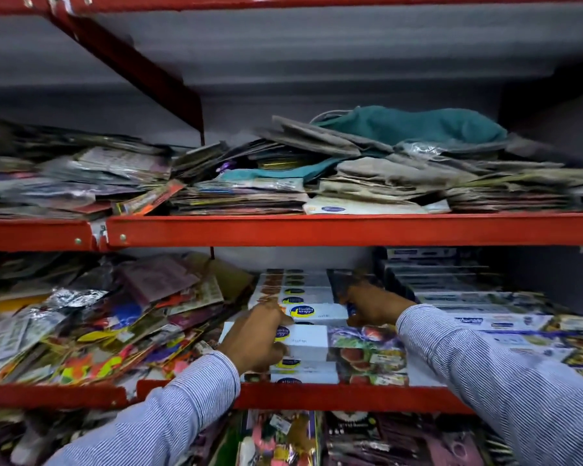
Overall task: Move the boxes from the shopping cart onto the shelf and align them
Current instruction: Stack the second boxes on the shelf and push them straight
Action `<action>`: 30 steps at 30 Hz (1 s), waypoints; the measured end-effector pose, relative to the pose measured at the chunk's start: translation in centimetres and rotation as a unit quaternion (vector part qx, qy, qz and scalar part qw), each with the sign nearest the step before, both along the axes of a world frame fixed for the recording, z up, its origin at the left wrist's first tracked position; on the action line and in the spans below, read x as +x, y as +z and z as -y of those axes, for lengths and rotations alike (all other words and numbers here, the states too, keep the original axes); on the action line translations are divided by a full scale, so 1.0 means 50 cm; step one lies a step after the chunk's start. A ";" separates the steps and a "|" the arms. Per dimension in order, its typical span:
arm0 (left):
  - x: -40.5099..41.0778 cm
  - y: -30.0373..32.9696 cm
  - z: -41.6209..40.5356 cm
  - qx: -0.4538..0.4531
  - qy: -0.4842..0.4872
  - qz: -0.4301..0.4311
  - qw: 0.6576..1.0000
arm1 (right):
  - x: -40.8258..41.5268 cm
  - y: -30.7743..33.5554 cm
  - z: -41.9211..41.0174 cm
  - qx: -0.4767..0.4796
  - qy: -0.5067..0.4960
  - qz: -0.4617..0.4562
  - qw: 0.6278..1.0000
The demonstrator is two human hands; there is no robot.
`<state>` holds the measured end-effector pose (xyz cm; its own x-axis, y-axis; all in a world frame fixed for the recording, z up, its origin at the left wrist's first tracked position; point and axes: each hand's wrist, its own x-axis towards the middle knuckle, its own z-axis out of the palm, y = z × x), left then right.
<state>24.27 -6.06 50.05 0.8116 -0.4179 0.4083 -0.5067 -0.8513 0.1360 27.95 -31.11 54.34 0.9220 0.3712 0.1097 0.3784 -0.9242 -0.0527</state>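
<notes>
Several long white boxes with a blue-and-yellow round logo lie in stacks on the middle red shelf (350, 396). The front stack's top box (310, 341) carries fruit pictures on its right half. Behind it sits another white box (323, 311), with more stacked further back. My left hand (256, 338) rests fingers-down on the left end of the front boxes. My right hand (371, 306) presses against the right end of the box behind, fingers curled at its edge. Both sleeves are striped. The shopping cart is out of view.
A heap of loose colourful packets (91, 317) crowds the shelf to the left of the boxes. More white and blue boxes (478, 307) are stacked to the right. The upper shelf (317, 230) holds piled flat packets and a teal cloth (411, 124). Packets fill the shelf below.
</notes>
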 end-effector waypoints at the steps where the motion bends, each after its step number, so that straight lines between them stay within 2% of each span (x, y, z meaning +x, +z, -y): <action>1: 0.010 -0.003 0.007 0.001 -0.001 -0.002 1.000 | 0.008 -0.001 0.004 -0.003 0.003 -0.003 1.000; 16: 0.036 -0.011 0.057 -0.024 0.037 -0.008 0.999 | 0.036 0.009 0.004 0.067 0.029 -0.023 0.997; 20: 0.023 -0.033 0.061 -0.046 0.035 0.021 0.998 | 0.019 0.004 0.003 0.086 0.047 0.005 0.995; 25: -0.008 -0.052 0.069 -0.060 0.020 0.122 0.990 | -0.018 -0.047 0.005 0.121 0.048 0.039 0.991; 30: 0.007 -0.067 0.071 -0.049 0.016 0.100 0.994 | -0.073 -0.094 0.008 0.131 0.010 0.107 0.986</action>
<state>24.62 -9.59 46.69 0.7217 -0.3433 0.6010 -0.5054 -0.8547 0.1186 24.32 -31.48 49.62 0.8597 0.3228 0.3959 0.4253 -0.8815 -0.2049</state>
